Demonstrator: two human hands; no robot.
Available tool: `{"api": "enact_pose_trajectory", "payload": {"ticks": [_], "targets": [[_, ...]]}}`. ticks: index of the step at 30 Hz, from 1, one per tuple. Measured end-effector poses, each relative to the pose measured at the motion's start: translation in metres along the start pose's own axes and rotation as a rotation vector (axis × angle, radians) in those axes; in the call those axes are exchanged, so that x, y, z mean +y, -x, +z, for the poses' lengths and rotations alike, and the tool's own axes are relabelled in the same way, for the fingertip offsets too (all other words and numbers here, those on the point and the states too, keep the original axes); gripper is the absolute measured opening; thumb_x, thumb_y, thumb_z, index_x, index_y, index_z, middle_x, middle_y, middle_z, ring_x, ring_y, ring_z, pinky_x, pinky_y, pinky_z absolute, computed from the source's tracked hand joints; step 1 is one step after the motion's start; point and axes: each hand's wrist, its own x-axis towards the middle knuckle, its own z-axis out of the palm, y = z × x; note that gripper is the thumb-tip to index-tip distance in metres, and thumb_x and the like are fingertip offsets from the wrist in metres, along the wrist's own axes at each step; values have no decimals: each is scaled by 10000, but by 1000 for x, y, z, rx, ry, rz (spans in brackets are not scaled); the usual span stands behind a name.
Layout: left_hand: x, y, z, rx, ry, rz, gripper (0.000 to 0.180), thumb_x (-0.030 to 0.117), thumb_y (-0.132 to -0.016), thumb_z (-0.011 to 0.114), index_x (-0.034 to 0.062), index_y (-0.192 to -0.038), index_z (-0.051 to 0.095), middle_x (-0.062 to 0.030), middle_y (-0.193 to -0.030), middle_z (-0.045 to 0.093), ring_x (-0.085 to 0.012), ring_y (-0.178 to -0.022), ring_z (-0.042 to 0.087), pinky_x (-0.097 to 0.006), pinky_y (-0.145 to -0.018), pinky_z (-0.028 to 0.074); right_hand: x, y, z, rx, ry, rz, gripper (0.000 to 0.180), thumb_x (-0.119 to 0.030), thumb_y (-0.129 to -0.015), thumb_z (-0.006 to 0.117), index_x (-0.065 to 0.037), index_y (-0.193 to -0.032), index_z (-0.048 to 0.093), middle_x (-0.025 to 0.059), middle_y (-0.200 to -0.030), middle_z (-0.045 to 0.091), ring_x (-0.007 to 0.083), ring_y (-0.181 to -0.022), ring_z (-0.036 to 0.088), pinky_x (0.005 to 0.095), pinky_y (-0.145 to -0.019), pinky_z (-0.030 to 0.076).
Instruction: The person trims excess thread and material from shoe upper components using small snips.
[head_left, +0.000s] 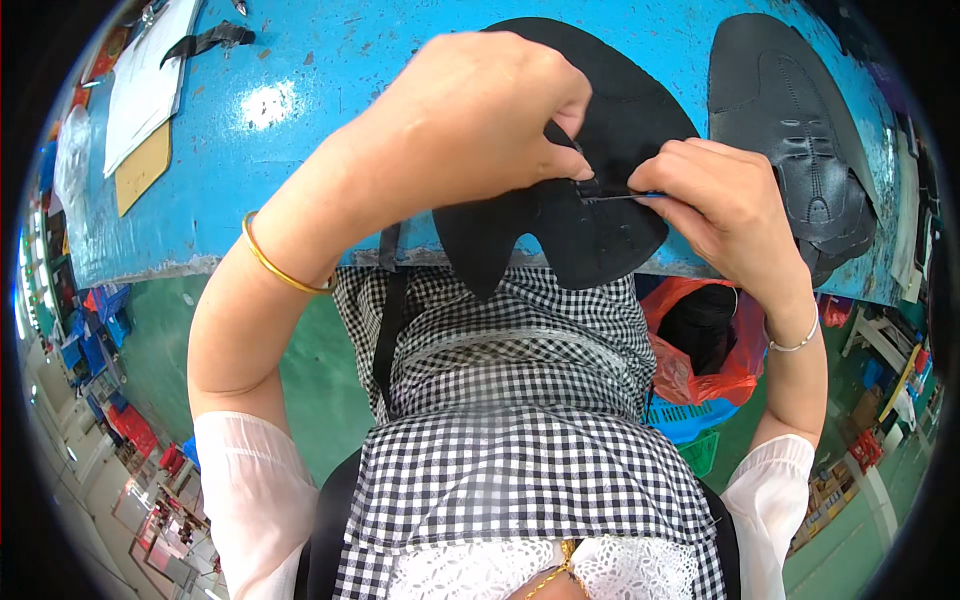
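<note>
A flat black shoe upper [640, 120], with a deep notch in its near edge, lies at the table's front edge. My left hand [490, 115] reaches over it, thumb and fingers pinched on a small black edge or strip of the upper near its middle. From the right, my right hand [715, 195] grips a thin, straight tool [612, 197] with a bit of blue at the fingers. The tool's tip points left and meets the upper just below my left thumb. Its exact kind is too small to make out.
Stitched black shoe uppers [790, 130] lie stacked at the right of the blue table [300, 100]. At the far left are papers [150, 85] on a tan board [145, 175] and a black strap [210, 40]. Below the table's edge, a red plastic bag [685, 365] sits in a blue basket [690, 418].
</note>
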Motion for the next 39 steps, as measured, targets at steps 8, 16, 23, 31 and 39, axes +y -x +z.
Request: {"api": "enact_pose_trajectory", "payload": {"ticks": [8,16,23,31,39], "targets": [[-7,2,-21,-124,52,-162,214,217,-824,759,30,-882,673,-119,-647,560,-250,-576,505,-355,-564,413,9,-16,-11,-164,-137,-6,154,-114,-806,706,-97,-883,573,59,-722,611,275,-705,632,390,-578,470],[-11,8,-17,-123,42,-153,183,208,-856,723,38,-909,678,-114,-664,559,-232,-574,483,-344,-559,401,4,-32,2,-47,11,16,157,-179,-862,689,-96,-942,582,72,-747,632,295,-709,644,383,-598,475],[-17,9,-15,-109,80,-72,170,202,-882,692,41,-929,662,-109,-662,524,-220,-581,466,-344,-556,385,12,-37,-3,-94,-5,90,286,-347,-922,661,-71,-971,607,102,-783,662,287,-679,643,378,-603,471],[-24,6,-20,-172,289,-165,158,195,-926,636,37,-926,627,-74,-692,570,-176,-630,511,-325,-604,420,6,-32,-13,-80,-89,177,228,-233,-859,723,-68,-949,593,83,-782,641,297,-674,628,370,-597,469],[-25,10,-18,-111,328,-116,162,187,-930,639,26,-936,633,-56,-703,614,-137,-635,532,-299,-589,426,-58,-9,23,-86,237,102,313,-40,-751,712,-49,-1029,570,149,-1330,624,185,-616,650,306,-517,505]]}}
